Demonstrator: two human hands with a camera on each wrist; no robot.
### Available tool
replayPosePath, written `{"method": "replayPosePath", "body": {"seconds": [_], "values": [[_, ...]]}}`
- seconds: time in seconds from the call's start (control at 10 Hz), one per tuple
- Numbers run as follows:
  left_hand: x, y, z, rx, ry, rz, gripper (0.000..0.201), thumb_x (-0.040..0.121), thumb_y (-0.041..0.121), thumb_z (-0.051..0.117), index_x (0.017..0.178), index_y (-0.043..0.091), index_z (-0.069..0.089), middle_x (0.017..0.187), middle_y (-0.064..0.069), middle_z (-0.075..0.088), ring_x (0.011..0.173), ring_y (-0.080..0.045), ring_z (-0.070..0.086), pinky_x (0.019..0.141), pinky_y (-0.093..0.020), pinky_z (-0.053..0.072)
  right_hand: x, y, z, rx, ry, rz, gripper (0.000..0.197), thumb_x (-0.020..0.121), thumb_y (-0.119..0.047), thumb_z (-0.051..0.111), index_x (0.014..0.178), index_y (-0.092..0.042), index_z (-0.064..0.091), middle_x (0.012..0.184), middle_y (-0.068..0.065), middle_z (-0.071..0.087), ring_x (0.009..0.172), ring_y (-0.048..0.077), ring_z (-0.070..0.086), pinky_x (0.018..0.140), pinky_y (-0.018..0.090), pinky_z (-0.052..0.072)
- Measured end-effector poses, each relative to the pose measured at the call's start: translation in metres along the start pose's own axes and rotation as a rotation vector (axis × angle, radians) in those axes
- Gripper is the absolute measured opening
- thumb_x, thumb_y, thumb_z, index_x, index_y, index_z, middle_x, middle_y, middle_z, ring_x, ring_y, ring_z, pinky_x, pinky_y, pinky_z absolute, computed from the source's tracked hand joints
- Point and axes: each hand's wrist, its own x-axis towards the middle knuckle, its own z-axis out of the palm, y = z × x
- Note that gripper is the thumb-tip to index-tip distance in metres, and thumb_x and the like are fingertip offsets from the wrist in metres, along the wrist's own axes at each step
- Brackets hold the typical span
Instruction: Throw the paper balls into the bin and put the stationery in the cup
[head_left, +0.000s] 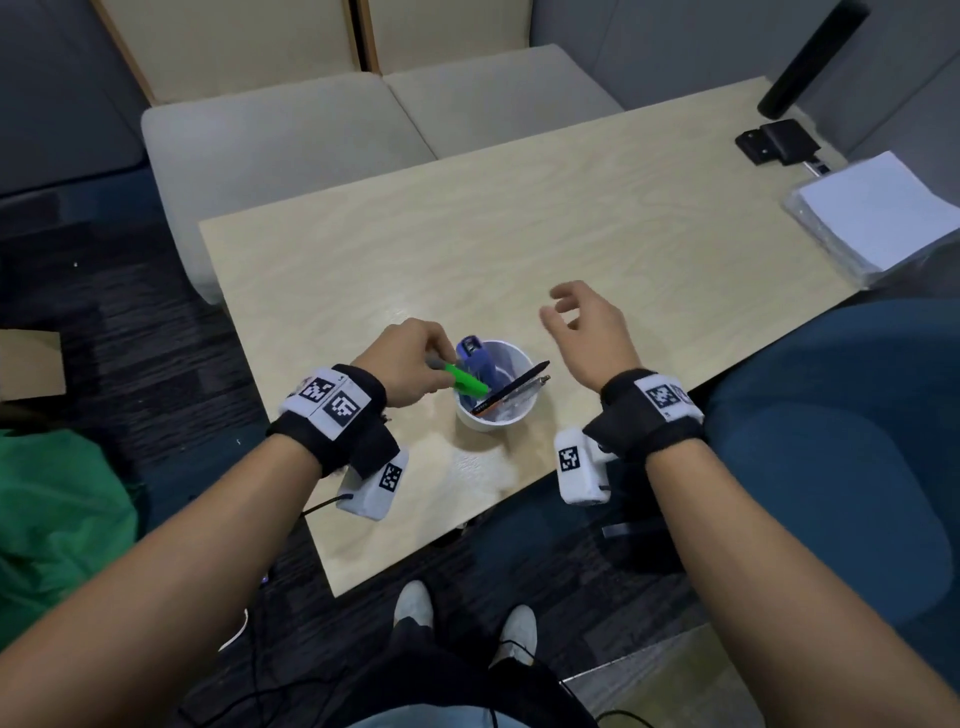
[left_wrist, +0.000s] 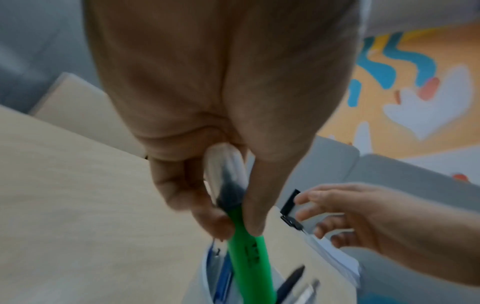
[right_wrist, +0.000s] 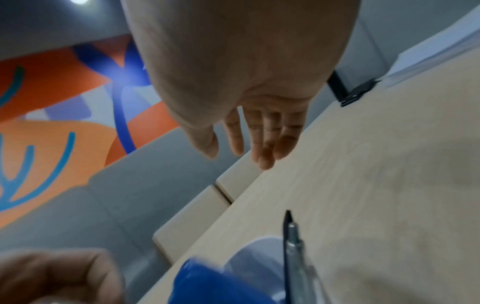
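Note:
A white cup (head_left: 493, 418) stands near the front edge of the light wooden table (head_left: 571, 218). A blue stapler (head_left: 475, 358) and two pens (head_left: 511, 392) stick out of it. My left hand (head_left: 415, 358) pinches a green highlighter (head_left: 465, 382) by its grey-capped end, the other end slanting down into the cup. The left wrist view shows the highlighter (left_wrist: 246, 261) between thumb and fingers above the cup (left_wrist: 205, 273). To the right of the cup my right hand (head_left: 582, 317) hovers with loosely spread fingers, holding nothing. In the right wrist view its fingers (right_wrist: 262, 139) hang straight over the table.
A stack of white paper (head_left: 878, 218) lies at the table's right end, behind it a black hinged mount (head_left: 779, 140). Grey seat cushions (head_left: 322, 140) stand beyond the table. A blue chair (head_left: 852, 467) is at my right, something green (head_left: 57, 525) at my left.

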Motion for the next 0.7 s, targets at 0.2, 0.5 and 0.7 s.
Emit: {"method": "replayPosePath", "body": {"seconds": [0.2, 0.5, 0.7], "values": [[0.016, 0.019, 0.030, 0.262, -0.003, 0.135, 0.017, 0.071, 0.013, 0.073, 0.084, 0.015, 0.062, 0.089, -0.004, 0.059, 0.085, -0.022, 0.056, 0.064, -0.025, 0.037, -0.045, 0.043, -0.013, 0.179, 0.144, 0.139, 0.025, 0.090, -0.023, 0.053, 0.113, -0.016, 0.061, 0.101, -0.002, 0.065, 0.080, 0.015, 0.060, 0.077, 0.028, 0.047], [0.021, 0.040, 0.053, 0.608, 0.107, 0.282, 0.028, 0.068, 0.030, 0.075, 0.091, 0.019, 0.063, 0.105, -0.006, 0.049, 0.098, -0.028, 0.044, 0.074, -0.035, 0.035, -0.075, 0.068, -0.015, 0.240, 0.186, 0.231, 0.022, 0.090, -0.019, 0.053, 0.109, -0.016, 0.064, 0.099, -0.003, 0.065, 0.075, 0.002, 0.057, 0.068, 0.012, 0.042], [0.026, 0.023, 0.041, 0.365, 0.139, 0.158, 0.088, 0.060, 0.043, 0.080, 0.134, 0.030, 0.034, 0.119, -0.005, 0.053, 0.110, -0.028, 0.047, 0.091, -0.043, 0.039, -0.079, 0.068, -0.014, 0.276, 0.179, 0.234, 0.022, 0.090, -0.020, 0.053, 0.109, -0.018, 0.064, 0.098, -0.005, 0.065, 0.079, 0.002, 0.058, 0.069, 0.014, 0.043]]}}
